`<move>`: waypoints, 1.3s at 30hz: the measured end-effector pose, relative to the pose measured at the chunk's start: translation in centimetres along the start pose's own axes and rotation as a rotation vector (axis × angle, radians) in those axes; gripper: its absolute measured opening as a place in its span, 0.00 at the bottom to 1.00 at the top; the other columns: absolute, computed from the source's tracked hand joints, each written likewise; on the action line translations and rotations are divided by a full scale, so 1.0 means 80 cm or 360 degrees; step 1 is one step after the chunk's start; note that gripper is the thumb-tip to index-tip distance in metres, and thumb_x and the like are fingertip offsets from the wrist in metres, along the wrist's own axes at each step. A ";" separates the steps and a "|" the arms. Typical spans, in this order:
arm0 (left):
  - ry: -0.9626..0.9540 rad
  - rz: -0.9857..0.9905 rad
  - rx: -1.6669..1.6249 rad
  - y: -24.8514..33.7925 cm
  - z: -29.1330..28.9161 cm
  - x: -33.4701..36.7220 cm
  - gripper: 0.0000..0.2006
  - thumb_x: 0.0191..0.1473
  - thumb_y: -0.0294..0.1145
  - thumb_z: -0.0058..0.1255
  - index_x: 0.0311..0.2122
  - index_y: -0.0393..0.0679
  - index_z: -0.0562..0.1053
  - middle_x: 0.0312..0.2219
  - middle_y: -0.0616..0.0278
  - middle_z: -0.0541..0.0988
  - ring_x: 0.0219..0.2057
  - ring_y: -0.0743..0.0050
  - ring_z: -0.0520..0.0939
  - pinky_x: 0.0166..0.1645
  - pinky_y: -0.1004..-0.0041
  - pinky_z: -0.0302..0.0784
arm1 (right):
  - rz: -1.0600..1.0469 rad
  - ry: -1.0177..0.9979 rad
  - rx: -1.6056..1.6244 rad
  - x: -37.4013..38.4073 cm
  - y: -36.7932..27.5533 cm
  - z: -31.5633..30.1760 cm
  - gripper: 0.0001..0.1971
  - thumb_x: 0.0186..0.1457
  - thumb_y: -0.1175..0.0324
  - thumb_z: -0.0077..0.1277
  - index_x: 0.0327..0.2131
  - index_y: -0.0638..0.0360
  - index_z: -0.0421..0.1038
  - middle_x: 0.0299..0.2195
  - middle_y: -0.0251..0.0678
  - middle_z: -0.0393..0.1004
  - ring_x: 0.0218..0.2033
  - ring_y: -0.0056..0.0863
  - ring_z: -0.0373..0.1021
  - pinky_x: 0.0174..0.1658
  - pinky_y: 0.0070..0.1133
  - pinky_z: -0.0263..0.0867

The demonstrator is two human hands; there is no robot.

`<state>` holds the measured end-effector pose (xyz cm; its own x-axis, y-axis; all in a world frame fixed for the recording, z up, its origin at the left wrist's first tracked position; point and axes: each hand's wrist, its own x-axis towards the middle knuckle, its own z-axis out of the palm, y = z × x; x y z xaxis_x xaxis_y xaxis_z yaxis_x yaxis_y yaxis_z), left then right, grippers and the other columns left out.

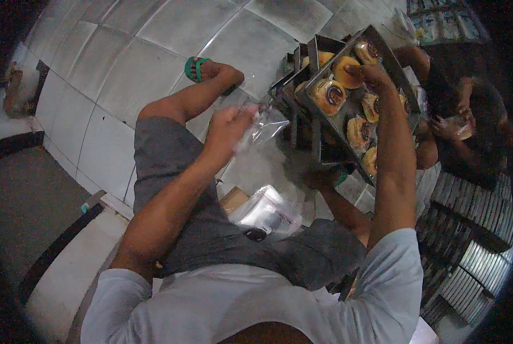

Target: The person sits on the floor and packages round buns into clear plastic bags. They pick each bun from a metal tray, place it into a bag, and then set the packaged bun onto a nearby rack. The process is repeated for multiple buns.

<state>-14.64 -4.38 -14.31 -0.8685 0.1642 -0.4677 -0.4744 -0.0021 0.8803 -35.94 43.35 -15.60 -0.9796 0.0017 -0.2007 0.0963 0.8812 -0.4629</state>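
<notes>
In front of me my left hand point(232, 129) is closed on a clear plastic bag point(268, 127), which sticks out to the right of my fingers. My right hand point(371, 77) reaches into a dark metal tray point(332, 121), its fingers gripping a round golden bun point(346, 71) that looks unwrapped. Around that bun lie several buns in clear wrapping with dark round labels, among them a wrapped bun point(328, 96) just left of my hand. The tray sits tilted on a stack of similar trays point(302, 123).
Between my thighs lies a pile of clear plastic bags point(268, 209) beside a brown cardboard piece point(233, 200). At the right another person point(468, 120) holds a wrapped bun point(458, 126). Stacked slatted dark racks point(468, 229) stand at the far right. Grey tiles point(176, 46) cover the floor.
</notes>
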 end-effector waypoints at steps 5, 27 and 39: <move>0.0018 -0.0651 -0.1495 -0.012 0.001 0.006 0.15 0.63 0.47 0.57 0.36 0.46 0.72 0.19 0.76 0.68 0.19 0.83 0.66 0.21 0.83 0.63 | 0.0215 -0.0155 0.0737 -0.105 -0.103 0.015 0.33 0.55 0.56 0.66 0.60 0.61 0.69 0.50 0.47 0.78 0.49 0.38 0.77 0.53 0.31 0.74; -0.0675 0.0723 -0.0494 0.080 0.121 -0.281 0.25 0.61 0.39 0.63 0.57 0.33 0.71 0.46 0.58 0.81 0.48 0.71 0.82 0.55 0.71 0.78 | 0.0160 0.1131 0.1593 -0.627 -0.381 0.033 0.13 0.55 0.67 0.65 0.39 0.66 0.80 0.34 0.35 0.82 0.34 0.21 0.77 0.40 0.23 0.75; -0.0242 -0.0178 -0.0981 -0.032 0.031 -0.191 0.30 0.65 0.56 0.52 0.63 0.47 0.65 0.56 0.57 0.74 0.56 0.58 0.77 0.60 0.53 0.76 | 0.0128 -0.0010 0.1388 -0.525 -0.358 0.135 0.17 0.59 0.69 0.61 0.50 0.64 0.77 0.41 0.38 0.83 0.38 0.27 0.81 0.44 0.27 0.78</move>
<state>0.19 -4.47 -9.24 -0.8005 0.3343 -0.4975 -0.5957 -0.5356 0.5985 4.35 12.96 -3.24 -0.9633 0.0433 -0.2651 0.2683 0.2028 -0.9418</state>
